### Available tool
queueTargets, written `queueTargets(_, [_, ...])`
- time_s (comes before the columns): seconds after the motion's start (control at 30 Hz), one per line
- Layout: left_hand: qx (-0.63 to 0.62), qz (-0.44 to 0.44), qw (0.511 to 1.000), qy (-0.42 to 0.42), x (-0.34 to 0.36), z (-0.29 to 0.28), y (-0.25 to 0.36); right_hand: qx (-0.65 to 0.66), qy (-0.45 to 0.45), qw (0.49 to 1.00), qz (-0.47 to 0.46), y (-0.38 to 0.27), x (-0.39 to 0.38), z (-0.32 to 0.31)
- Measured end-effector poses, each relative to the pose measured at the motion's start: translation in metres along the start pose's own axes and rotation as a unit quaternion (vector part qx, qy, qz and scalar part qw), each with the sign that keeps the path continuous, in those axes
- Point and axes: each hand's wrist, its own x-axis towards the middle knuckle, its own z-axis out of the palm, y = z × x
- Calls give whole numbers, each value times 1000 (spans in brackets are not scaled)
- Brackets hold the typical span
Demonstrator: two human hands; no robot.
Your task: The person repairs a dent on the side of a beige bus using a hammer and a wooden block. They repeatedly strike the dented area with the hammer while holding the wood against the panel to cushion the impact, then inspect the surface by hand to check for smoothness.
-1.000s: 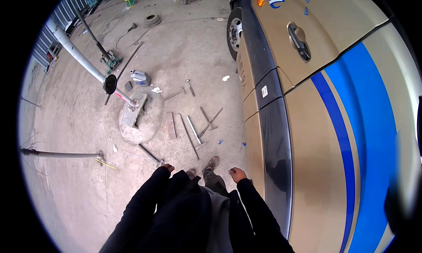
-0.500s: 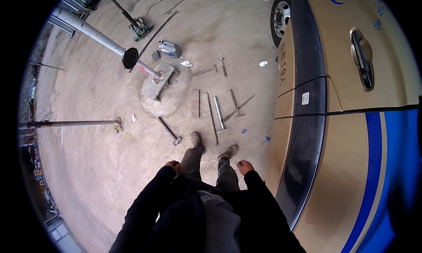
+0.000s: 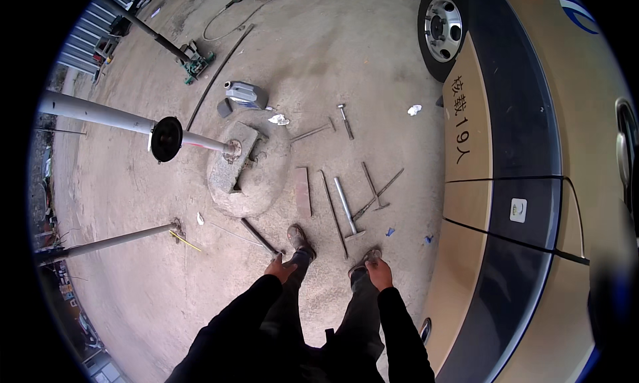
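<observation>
My left hand (image 3: pixel 281 270) hangs in front of my left leg, thumb and fingers apart, with nothing visible in it. It overlaps the lower end of a hammer (image 3: pixel 258 234) on the ground, hiding its head; I see no grip on it. Over my right shoe, my right hand (image 3: pixel 379 274) has its fingers loosely bent and nothing visible in it. Ahead of my feet lie a long-handled hammer (image 3: pixel 344 204), a bent metal bar (image 3: pixel 333 213), a thin-headed hammer (image 3: pixel 371 184), a pointed rod (image 3: pixel 386 188) and a flat reddish-brown block (image 3: pixel 303 193).
A gold and dark-blue bus (image 3: pixel 469 133) stands close on my right. Further off lie a small hammer (image 3: pixel 345 122) and another hammer (image 3: pixel 313 130). A grey jug (image 3: pixel 244 94) stands behind a concrete-footed pole (image 3: pixel 110 113). A green jack (image 3: pixel 196 64) is at far left.
Both hands have moved forward, away from my body, and the left now overlaps the hammer's lower end. My view has shifted, so the tools and pole sit lower in it.
</observation>
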Motion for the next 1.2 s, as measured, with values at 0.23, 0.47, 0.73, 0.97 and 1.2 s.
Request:
queueTargets(0.23, [-52, -45, 990, 124, 292, 105, -25, -110, -18, 993, 43, 19, 234, 163])
queueTargets(0.47, [0, -118, 976, 186, 464, 195, -49, -248, 57, 967, -32, 76, 417, 288])
queueTargets(0.73, [-87, -87, 969, 216, 450, 204, -77, -148, -7, 988, -44, 94, 370, 249])
queueTargets(0.97, [-377, -178, 909, -26, 335, 107, -23, -164, -136, 976, -38, 74, 267, 187])
queueTargets(1.2, [-172, -59, 982, -50, 256, 96, -45, 413, -218, 789, 399, 92, 221, 145])
